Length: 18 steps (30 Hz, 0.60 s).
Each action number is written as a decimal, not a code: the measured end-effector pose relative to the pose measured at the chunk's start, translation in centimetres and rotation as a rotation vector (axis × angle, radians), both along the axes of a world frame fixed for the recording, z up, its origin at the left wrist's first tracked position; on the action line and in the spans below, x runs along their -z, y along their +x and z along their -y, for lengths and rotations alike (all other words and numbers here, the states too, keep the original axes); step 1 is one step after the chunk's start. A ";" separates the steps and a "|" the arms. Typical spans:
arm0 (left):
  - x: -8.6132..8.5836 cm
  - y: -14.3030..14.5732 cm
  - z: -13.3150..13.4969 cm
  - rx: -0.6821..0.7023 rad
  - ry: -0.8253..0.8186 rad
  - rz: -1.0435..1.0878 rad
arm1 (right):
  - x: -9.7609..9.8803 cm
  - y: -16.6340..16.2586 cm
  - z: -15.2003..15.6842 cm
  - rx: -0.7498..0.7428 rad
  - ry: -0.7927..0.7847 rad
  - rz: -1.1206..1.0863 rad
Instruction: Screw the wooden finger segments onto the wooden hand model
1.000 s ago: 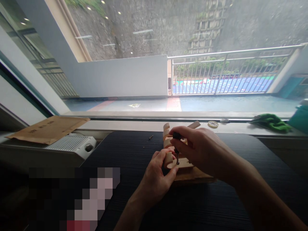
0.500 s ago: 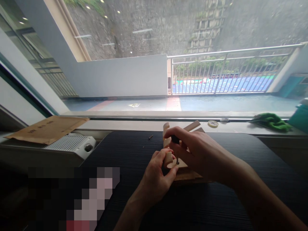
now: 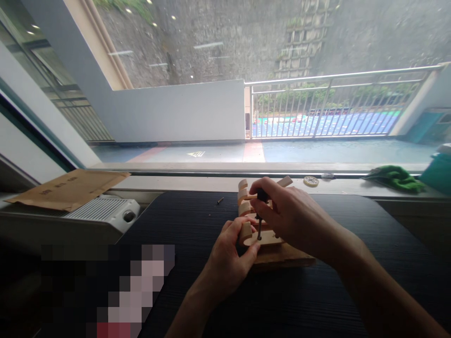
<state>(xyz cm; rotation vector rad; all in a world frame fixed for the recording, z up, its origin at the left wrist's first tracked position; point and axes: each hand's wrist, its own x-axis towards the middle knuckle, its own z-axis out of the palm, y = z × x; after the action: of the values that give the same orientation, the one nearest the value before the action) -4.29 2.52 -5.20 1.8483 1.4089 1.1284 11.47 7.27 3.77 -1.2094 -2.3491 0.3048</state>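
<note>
A light wooden piece with several curved, hook-like ends rests on a flat wooden board on the black table. My left hand grips the nearest curved piece, thumb on its near edge and fingers around its left end. In my right hand is a screwdriver, its dark handle wrapped by the fingers. The shaft stands nearly upright, its tip at a dark hole or screw head in the nearest wooden strip. A second dark spot shows on the strip further right, partly under my right hand.
A loose screw lies on the black table. On the sill are a tape roll and a green cloth. At left, a brown envelope lies over a white vented unit. A window stands behind.
My right hand has turned and lifted slightly with the screwdriver, showing more of its shaft and of the wooden strips. My left hand stays in place.
</note>
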 end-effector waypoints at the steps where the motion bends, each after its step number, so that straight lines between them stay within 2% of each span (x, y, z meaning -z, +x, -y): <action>1: 0.0 0.0 0.0 -0.004 -0.007 -0.004 | -0.1 0.1 0.1 -0.023 -0.010 -0.013; 7: -0.3 0.0 0.0 -0.011 -0.015 -0.027 | -0.9 0.9 0.8 -0.186 -0.064 -0.042; 18: -0.2 -0.1 0.0 0.007 0.014 -0.036 | -0.5 0.8 0.0 -0.102 0.005 -0.042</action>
<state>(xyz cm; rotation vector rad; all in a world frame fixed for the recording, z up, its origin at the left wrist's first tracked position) -4.35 2.51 -5.02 1.8910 1.4172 1.1092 12.23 7.23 4.28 -1.0730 -2.3780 0.3544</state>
